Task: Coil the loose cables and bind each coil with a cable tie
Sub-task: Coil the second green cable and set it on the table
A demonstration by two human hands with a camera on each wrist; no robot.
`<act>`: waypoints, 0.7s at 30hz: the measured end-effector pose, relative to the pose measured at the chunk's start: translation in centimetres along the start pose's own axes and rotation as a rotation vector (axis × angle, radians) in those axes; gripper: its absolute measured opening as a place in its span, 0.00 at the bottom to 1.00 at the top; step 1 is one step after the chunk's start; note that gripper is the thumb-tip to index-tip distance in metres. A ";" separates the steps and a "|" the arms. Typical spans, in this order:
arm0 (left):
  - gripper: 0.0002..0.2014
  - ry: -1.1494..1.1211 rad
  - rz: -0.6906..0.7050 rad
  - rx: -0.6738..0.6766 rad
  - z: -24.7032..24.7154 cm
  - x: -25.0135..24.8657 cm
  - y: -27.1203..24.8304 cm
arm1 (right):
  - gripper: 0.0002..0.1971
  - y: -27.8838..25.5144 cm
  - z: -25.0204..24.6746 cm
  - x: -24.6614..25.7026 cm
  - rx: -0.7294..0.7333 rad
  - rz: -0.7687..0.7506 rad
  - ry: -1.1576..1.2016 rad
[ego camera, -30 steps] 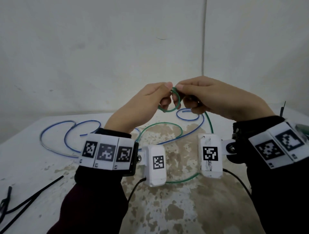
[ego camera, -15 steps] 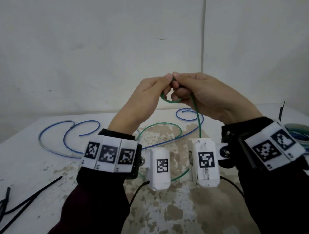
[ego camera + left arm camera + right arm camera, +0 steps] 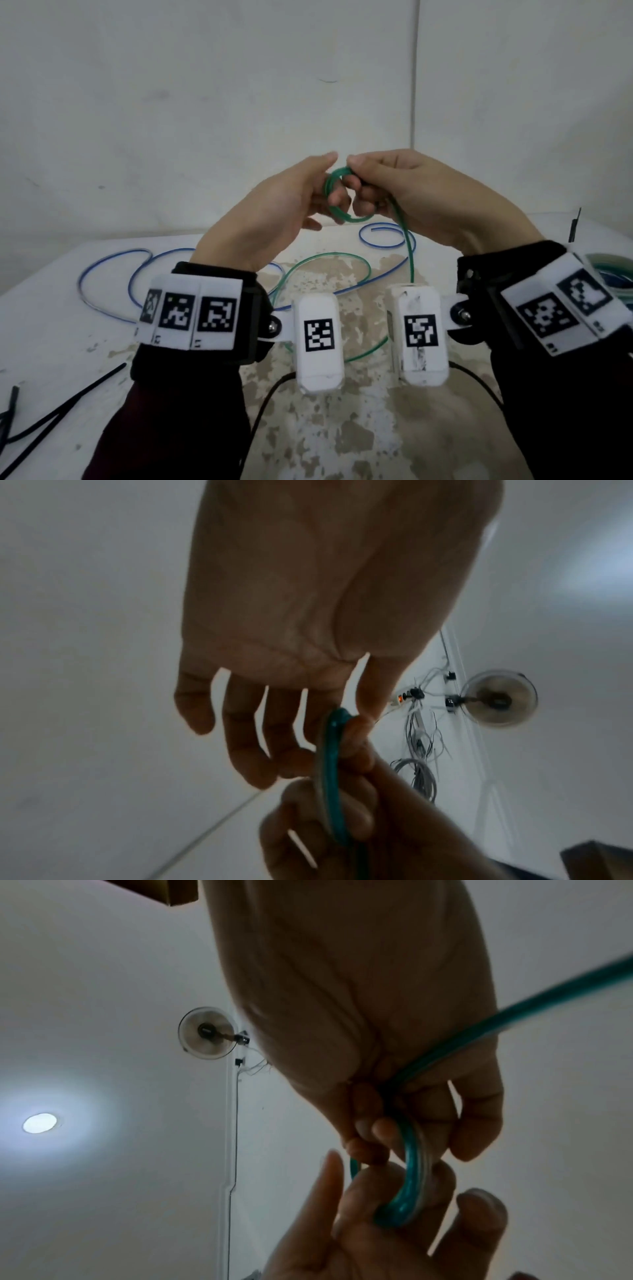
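Both hands are raised over the table (image 3: 68, 342) with a small coil of green cable (image 3: 329, 202) between them. My left hand (image 3: 322, 185) holds the coil, a finger through it and the thumb over its top. My right hand (image 3: 363, 181) pinches the top of the coil with curled fingers. The loose green cable (image 3: 409, 260) runs out of that palm down to the table, where it lies in a wide loop. The left wrist view shows the coil (image 3: 334, 764) edge-on at the left fingertips (image 3: 246, 764). In the right wrist view the coil (image 3: 414, 1177) sits between the fingers of both hands.
A loose blue cable (image 3: 113, 274) winds across the far side of the table, one end curling behind the hands. Black cable ties (image 3: 51, 411) lie at the near left. A finished coil (image 3: 613, 274) shows at the right edge. A wall stands close behind the table.
My hands have risen slightly. The right hand has laid more green cable onto the coil, which now shows more than one turn. The hanging cable has shifted left.
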State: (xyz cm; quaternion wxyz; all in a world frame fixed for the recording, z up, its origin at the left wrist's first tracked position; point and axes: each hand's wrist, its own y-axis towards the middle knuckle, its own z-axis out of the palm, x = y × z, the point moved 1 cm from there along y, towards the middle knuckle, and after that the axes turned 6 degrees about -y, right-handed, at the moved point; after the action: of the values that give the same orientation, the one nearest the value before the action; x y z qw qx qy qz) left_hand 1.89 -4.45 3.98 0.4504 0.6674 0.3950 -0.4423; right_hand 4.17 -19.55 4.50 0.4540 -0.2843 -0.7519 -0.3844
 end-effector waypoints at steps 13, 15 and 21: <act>0.21 0.158 0.002 -0.028 -0.3 -0.2 -0.5 | 0.18 -0.1 0.4 0.0 0.022 -0.030 -0.130; 0.22 0.042 0.092 -0.039 -0.7 -0.1 -0.4 | 0.19 0.0 0.7 0.0 0.011 -0.033 -0.045; 0.16 -0.060 0.039 0.000 -0.7 0.0 -0.2 | 0.19 0.0 0.3 0.2 -0.017 -0.029 -0.087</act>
State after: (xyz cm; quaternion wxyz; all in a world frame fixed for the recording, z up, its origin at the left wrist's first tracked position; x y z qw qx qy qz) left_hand 1.86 -3.74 4.10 0.4706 0.6616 0.3681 -0.4531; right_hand 3.92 -19.30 4.60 0.4131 -0.2936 -0.7716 -0.3845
